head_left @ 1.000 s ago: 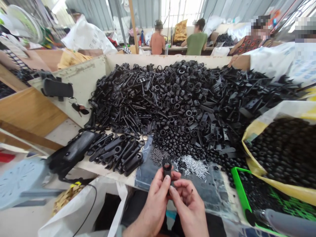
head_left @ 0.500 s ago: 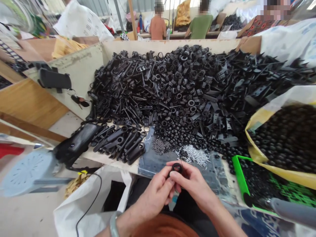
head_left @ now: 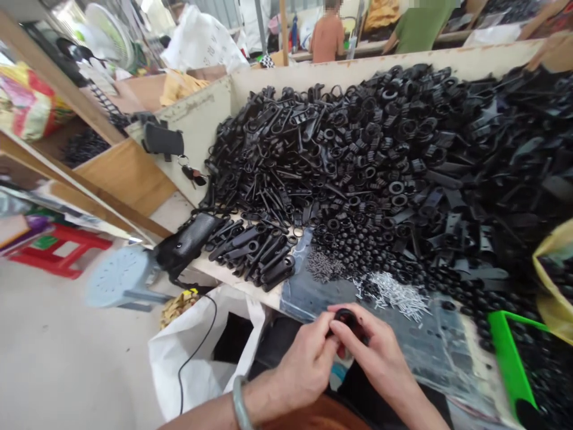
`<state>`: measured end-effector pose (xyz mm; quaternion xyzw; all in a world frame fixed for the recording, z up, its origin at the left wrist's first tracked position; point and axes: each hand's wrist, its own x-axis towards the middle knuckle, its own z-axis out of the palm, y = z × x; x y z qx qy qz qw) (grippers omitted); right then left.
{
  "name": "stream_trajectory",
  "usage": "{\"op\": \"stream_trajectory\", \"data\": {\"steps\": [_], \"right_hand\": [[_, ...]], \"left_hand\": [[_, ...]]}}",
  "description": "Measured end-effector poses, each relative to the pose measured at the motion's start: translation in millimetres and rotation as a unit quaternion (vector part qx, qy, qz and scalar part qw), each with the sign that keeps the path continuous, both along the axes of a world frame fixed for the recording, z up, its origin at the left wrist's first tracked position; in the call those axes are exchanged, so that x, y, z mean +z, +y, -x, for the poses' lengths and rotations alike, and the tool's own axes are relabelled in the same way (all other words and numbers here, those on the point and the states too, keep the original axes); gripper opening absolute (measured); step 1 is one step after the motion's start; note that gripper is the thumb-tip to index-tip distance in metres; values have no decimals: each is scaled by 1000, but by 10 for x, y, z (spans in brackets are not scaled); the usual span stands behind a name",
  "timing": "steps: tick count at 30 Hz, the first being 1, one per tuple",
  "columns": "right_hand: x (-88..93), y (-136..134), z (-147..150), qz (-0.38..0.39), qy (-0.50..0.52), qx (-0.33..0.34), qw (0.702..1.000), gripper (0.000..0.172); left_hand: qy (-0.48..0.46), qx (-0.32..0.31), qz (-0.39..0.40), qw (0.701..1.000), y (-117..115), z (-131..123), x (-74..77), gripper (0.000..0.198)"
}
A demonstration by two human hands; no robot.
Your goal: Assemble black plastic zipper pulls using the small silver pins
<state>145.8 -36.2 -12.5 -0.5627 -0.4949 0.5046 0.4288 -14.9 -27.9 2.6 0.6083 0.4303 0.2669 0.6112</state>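
Black plastic ring part (head_left: 345,318) sits betw both hands, just past near edge of desk (head_left: 242,285), mostly hidden by fingers. Left hand (head_left: 308,371), w/ pale bangle (head_left: 239,405) on wrist, & right hand (head_left: 376,353) are close together, fingertips pinching the part from either side; exact grip hard to see.

Just beyond: silver pins (head_left: 391,295) in loose pile on dark plastic sheet (head_left: 308,295), small dark screws (head_left: 324,266) left of them. Further left on desk: rows of long black clips (head_left: 250,254) beside black mesh pouch (head_left: 188,242). Huge heap of black plastic parts (head_left: 358,161), rings & straps mixed, fills far & right of desk. Near right: bright green tray (head_left: 508,364), yellow sack (head_left: 553,275). Below desk, left: white sack (head_left: 201,358), grey stool (head_left: 119,278).

Another person's hand (head_left: 554,52) at far right on desk wall. Further off: person in orange top (head_left: 329,39), person in green top (head_left: 423,24).
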Motion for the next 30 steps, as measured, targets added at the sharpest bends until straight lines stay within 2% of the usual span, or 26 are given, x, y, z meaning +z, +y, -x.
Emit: {"op": "stream_trajectory", "data": {"steps": [3, 6, 9, 11, 13, 15, 16, 18, 20, 22, 25, 27, 30], "right_hand": [[48, 34, 14, -28, -43, 25, 998, 27], [130, 120, 74, -117, -117, 39, 985, 20], [234, 246, 166, -182, -169, 39, 968, 17], [304, 370, 199, -191, -192, 57, 961, 23], [353, 551, 166, -186, -208, 73, 957, 34], [364, 791, 48, -184, -251, 44, 949, 39], [355, 924, -37, -188, -290, 7, 938, 36], [315, 1186, -225, -201, -426, -56, 880, 29], [260, 1405, -381, -190, -473, -75, 857, 25], [201, 1559, -460, -178, -502, -71, 843, 22], [131, 1679, -459, -160, -531, -56, 830, 17], [112, 1712, -441, -151, -539, -53, 827, 12], [138, 1709, -465, -147, -540, -57, 827, 11]], "left_hand": [[-8, 14, 42, 999, 9, 102, -7, 29], [-17, 36, 43, 998, 78, 201, 1, 28], [5, 111, -40, 993, 170, 310, 54, 18], [61, 161, -151, 973, 256, 414, 123, 13], [149, 203, -299, 921, 389, 546, 205, 14], [272, 255, -425, 825, 574, 685, 275, 15], [330, 272, -456, 780, 678, 747, 295, 13], [403, 292, -503, 706, 877, 839, 293, 11], [443, 285, -523, 671, 1021, 886, 238, 13], [465, 272, -523, 661, 1088, 900, 160, 16], [472, 265, -504, 673, 1086, 899, 93, 20], [456, 264, -497, 689, 1089, 884, 135, 20], [413, 225, -507, 722, 1219, 788, 330, 20]]}}
